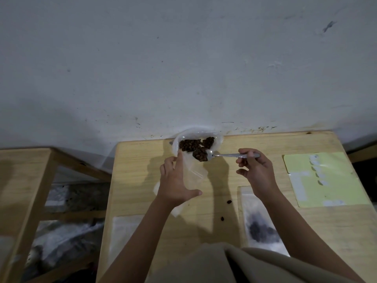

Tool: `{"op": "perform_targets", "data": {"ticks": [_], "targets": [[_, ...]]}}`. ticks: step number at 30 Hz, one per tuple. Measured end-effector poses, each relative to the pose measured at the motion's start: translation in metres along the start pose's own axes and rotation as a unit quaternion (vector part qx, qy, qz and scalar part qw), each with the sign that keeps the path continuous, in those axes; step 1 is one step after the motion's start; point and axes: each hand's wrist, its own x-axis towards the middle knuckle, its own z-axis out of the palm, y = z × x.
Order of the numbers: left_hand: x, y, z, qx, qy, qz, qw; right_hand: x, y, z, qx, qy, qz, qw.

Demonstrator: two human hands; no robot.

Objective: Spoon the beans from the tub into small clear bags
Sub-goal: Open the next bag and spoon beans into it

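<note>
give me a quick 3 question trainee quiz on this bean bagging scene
1. True or false: the spoon is loaded with beans.
2. The right hand holds: A) a bag B) the spoon handle C) nothing
3. Fill in: a filled bag lies on the ____ side of the table.

Key: 1 true; the spoon hangs by the tub, beside the clear bag at the left hand. 2 B. 3 right.
</note>
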Motion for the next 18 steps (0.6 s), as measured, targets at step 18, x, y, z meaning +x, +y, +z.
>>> {"op": "perform_targets", "data": {"ticks": [18], "targets": [[0.006,-0.006,0.002,-0.021,-0.037,-0.018,0.999,0.028,0.021,0.057,-0.252,0.025,-0.132,0.958]]}}
